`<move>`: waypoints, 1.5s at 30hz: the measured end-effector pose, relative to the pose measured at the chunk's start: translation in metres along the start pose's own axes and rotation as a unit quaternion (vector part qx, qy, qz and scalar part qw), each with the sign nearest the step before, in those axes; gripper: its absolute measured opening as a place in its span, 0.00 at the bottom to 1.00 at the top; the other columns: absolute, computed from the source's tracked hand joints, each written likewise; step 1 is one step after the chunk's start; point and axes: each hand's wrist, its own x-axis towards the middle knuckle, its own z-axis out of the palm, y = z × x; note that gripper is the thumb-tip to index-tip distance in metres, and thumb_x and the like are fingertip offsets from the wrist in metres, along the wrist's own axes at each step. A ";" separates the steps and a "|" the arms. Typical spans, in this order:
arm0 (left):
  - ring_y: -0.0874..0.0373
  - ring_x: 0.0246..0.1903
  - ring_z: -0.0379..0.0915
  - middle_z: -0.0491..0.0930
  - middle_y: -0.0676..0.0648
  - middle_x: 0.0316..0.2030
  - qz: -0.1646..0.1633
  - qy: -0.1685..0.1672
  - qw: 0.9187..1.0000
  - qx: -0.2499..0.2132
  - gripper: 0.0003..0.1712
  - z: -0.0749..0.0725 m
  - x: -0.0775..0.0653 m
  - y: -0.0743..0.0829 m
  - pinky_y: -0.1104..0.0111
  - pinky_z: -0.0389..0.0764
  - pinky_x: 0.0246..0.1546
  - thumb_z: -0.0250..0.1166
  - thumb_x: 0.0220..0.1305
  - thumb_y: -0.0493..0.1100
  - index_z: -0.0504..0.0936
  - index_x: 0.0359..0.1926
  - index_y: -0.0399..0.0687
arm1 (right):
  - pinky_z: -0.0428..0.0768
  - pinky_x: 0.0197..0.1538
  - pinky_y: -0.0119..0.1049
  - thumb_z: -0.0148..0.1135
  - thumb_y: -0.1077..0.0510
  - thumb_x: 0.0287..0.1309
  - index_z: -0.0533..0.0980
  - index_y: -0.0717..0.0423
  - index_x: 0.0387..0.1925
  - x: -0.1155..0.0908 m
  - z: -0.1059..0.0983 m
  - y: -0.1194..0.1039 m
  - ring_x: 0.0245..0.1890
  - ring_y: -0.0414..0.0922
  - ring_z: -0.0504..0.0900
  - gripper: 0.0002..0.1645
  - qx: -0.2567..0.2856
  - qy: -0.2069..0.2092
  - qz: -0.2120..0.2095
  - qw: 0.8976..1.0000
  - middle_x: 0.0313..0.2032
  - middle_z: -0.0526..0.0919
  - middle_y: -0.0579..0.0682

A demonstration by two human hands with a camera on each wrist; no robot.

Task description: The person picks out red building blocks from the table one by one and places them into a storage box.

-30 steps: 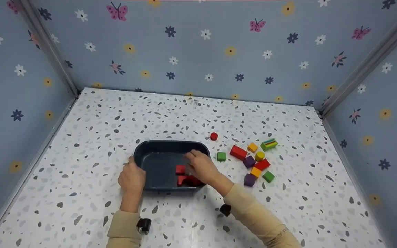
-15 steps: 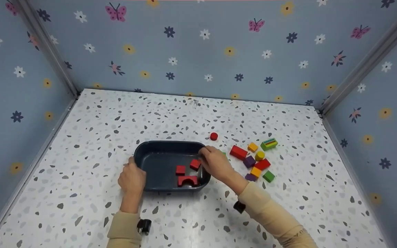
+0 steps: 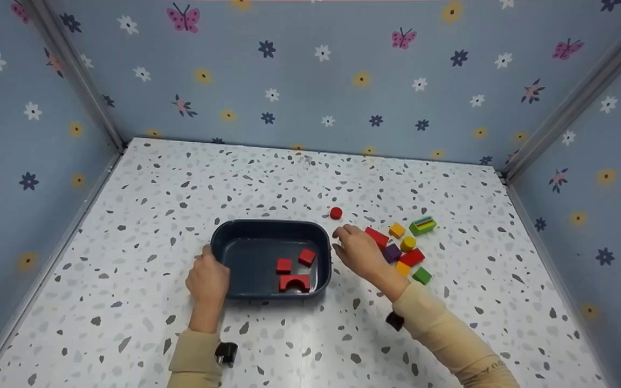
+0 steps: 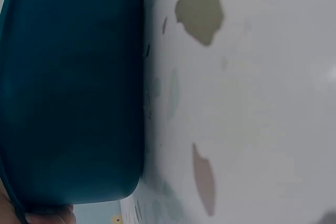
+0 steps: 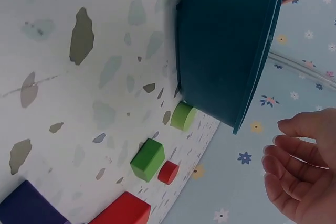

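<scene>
My left hand grips the left rim of a dark blue rectangular tub; in the left wrist view its fingertips show at the rim. Inside the tub lie a red arch block and two small red blocks, one at the middle and one farther right. Just right of the tub, my right hand hovers with loosely bent fingers and nothing between them. A green cube stands below it in the right wrist view, but the hand hides that cube from the head view.
Right of my right hand lie loose blocks: red, purple, orange, a yellow cylinder, green and a striped green one. A red cylinder lies behind the tub's right corner. Patterned walls enclose the speckled table.
My right hand has left the inside of the tub and moved right, past its rim, uncovering the red blocks there. My left hand stays on the left rim.
</scene>
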 end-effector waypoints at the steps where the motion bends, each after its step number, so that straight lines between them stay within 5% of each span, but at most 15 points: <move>1: 0.32 0.22 0.72 0.75 0.28 0.27 0.002 0.000 1.000 0.000 0.22 0.000 0.000 0.000 0.46 0.69 0.19 0.54 0.46 0.30 0.72 0.47 0.33 | 0.75 0.36 0.37 0.61 0.61 0.49 0.75 0.59 0.36 -0.001 0.000 0.002 0.30 0.46 0.76 0.10 -0.001 -0.001 0.003 1.000 0.32 0.77 0.53; 22: 0.31 0.22 0.72 0.75 0.29 0.27 -0.006 -0.003 1.000 -0.004 0.22 -0.001 0.000 0.000 0.46 0.68 0.20 0.55 0.45 0.30 0.72 0.46 0.34 | 0.74 0.38 0.41 0.65 0.62 0.46 0.71 0.64 0.44 -0.008 0.005 0.046 0.35 0.50 0.75 0.21 -0.007 -0.036 0.063 0.997 0.37 0.74 0.57; 31: 0.31 0.23 0.72 0.75 0.27 0.28 0.003 -0.007 1.000 -0.004 0.22 -0.001 0.000 0.000 0.46 0.69 0.20 0.54 0.47 0.30 0.72 0.48 0.32 | 0.70 0.48 0.47 0.65 0.60 0.47 0.69 0.65 0.48 -0.009 0.012 0.064 0.45 0.55 0.72 0.26 -0.003 -0.074 0.123 0.990 0.45 0.73 0.62; 45: 0.31 0.23 0.72 0.75 0.27 0.29 0.001 -0.005 1.000 -0.004 0.22 -0.001 0.000 -0.001 0.45 0.69 0.21 0.54 0.47 0.30 0.71 0.48 0.33 | 0.70 0.49 0.48 0.65 0.57 0.47 0.63 0.65 0.54 -0.010 0.020 0.080 0.45 0.57 0.72 0.34 -0.006 -0.105 0.186 0.977 0.48 0.70 0.64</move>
